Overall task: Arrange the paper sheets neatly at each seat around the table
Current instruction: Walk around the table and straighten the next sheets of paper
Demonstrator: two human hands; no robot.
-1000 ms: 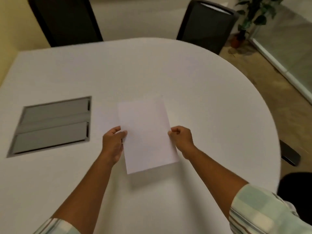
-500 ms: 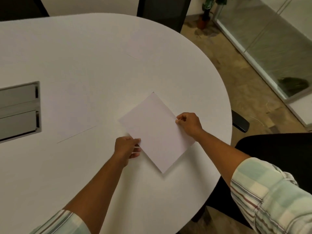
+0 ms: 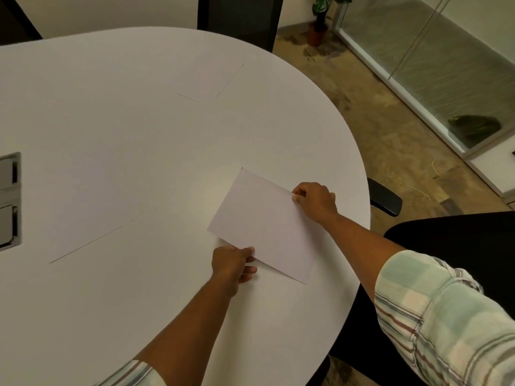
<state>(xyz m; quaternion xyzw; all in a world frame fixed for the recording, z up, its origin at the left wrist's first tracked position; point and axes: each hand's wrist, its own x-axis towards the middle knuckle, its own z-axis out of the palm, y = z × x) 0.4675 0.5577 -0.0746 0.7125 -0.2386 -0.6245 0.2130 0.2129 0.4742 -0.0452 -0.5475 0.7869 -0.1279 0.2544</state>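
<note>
Both hands pinch flat rectangular paper sheet (image 3: 264, 224) over smooth round table (image 3: 139, 149).

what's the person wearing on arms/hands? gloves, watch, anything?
Both hands bare: left hand, right hand. No gloves, watch or rings visible. Forearms are uncovered; a plaid shirt in pale green, cream and dark stripes has its right sleeve and left sleeve pushed up.
</note>
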